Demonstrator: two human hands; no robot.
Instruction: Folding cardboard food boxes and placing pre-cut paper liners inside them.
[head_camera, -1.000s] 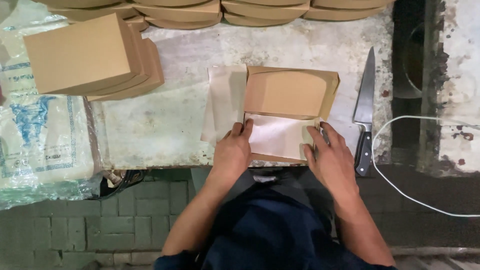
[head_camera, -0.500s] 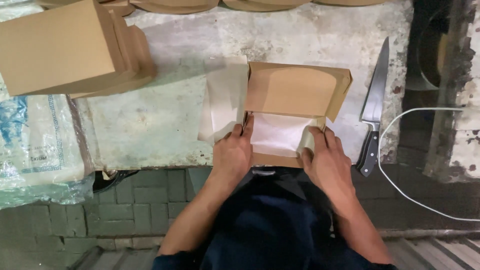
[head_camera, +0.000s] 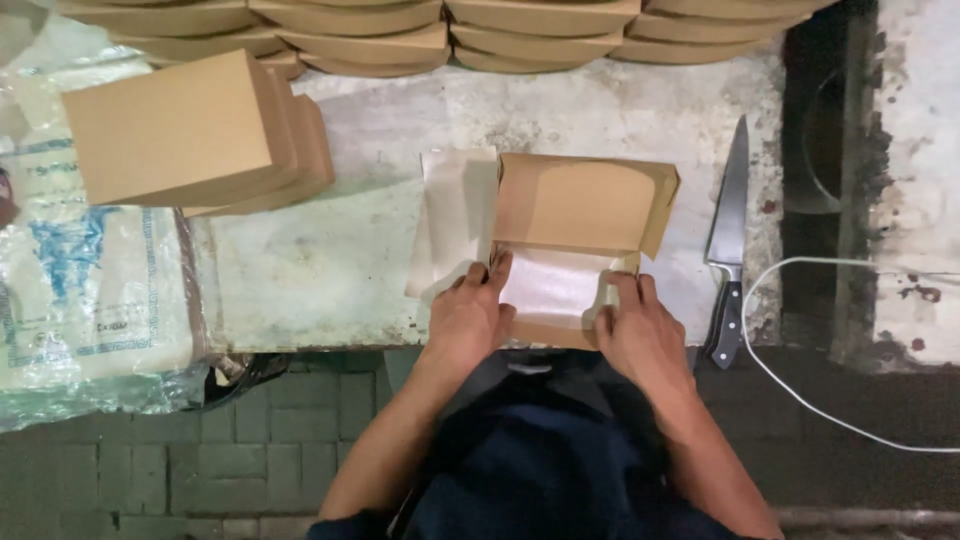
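The open brown cardboard box (head_camera: 580, 245) sits at the near edge of the pale stone counter (head_camera: 330, 270), long axis across the person. The left hand (head_camera: 470, 315) and right hand (head_camera: 635, 335) pinch its near corners, pressing the white paper liner (head_camera: 550, 285) inside.

You have two bare hands in view, your left hand (head_camera: 468, 318) and your right hand (head_camera: 640, 335). Between them sits one open brown cardboard box (head_camera: 585, 205) with its lid raised, holding one sheet of pale translucent paper (head_camera: 553, 285). One small pile of the same pale paper sheets (head_camera: 452, 215) lies just beside it; you cannot count its sheets. One stack of closed brown cardboard boxes (head_camera: 190, 135) shows about three. Along the far edge, four rows of stacked brown trays (head_camera: 350, 30) show. One steel knife with a dark handle (head_camera: 730, 235), one white cable (head_camera: 800, 390), and one clear plastic bag with blue print (head_camera: 80, 290) complete the count.
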